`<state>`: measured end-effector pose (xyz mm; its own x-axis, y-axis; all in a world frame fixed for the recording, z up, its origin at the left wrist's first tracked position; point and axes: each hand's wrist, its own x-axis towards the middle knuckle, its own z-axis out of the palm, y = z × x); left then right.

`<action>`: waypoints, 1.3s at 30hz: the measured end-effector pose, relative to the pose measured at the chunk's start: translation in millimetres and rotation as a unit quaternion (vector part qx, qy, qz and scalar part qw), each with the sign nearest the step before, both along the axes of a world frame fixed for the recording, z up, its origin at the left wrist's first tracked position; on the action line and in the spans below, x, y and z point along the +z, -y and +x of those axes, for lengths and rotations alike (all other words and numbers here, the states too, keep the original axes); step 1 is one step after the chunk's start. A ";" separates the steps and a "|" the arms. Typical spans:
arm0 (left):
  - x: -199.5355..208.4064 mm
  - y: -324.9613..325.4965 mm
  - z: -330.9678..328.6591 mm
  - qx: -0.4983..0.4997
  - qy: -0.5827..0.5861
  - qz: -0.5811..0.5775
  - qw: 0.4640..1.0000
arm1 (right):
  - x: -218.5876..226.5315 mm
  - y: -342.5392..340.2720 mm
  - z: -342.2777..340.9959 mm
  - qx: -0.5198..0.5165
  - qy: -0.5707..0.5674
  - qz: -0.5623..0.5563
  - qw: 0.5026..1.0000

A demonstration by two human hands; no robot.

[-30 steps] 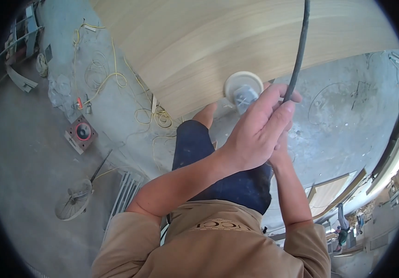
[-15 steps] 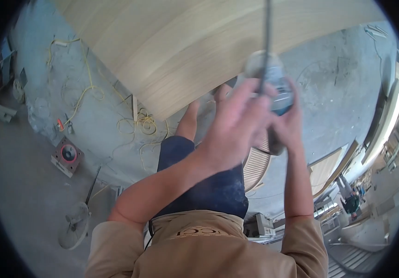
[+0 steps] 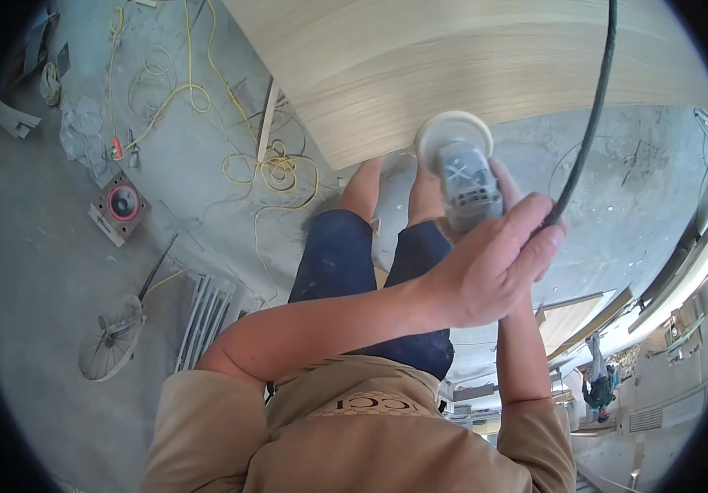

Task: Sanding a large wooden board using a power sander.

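Observation:
An angle grinder (image 3: 471,185) with a grey body and a round pale pad (image 3: 429,141) is held up in front of my legs, near the edge of a light wood-grain panel (image 3: 403,62). My right hand (image 3: 505,185) grips its body; most of that hand is hidden behind my left. Crossing over from the left, my left hand (image 3: 489,267) is closed around the black power cord (image 3: 590,135), which runs up and out of view. The pad overlaps the panel's near edge in the picture; whether they touch I cannot tell.
Yellow cords (image 3: 284,174) lie tangled on the floor at left. Nearby are a square speaker-like unit (image 3: 124,203), a wheel-shaped metal piece (image 3: 112,337) and metal bars (image 3: 206,316). Boards (image 3: 572,316) lean at right, and another person (image 3: 600,390) is farther off.
The grinder has come down and slightly left, its pad turning into clearer view. My left hand has moved right and down with the cord. My view has shifted, showing more floor at left.

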<state>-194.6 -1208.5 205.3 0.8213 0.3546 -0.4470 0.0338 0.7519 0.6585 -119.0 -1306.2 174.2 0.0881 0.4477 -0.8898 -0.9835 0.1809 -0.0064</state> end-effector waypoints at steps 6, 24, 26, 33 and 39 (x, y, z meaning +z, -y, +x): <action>-3.6 -11.0 -25.9 -0.043 -0.045 0.007 0.998 | -4.2 -3.9 -16.4 0.145 0.140 0.002 0.979; 2.6 -4.2 -52.5 0.005 0.007 0.025 1.000 | -14.9 -16.3 -62.1 0.532 0.524 0.038 0.665; 0.1 -4.1 -55.0 0.009 0.013 0.023 1.000 | -8.4 -25.3 -64.9 0.568 0.603 0.041 0.558; -4.8 1.0 -63.3 0.066 -0.003 0.098 0.993 | -6.3 -21.8 -75.1 0.578 0.582 0.052 0.569; -4.4 4.0 -62.9 -0.003 0.006 0.018 1.000 | -13.4 -20.8 -86.2 0.583 0.565 0.062 0.580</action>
<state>-257.6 -1212.4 200.9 0.8292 0.3654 -0.4231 0.0297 0.7270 0.6860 -205.3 -1285.5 160.8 0.1565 0.8435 -0.5139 0.1819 -0.5360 -0.8244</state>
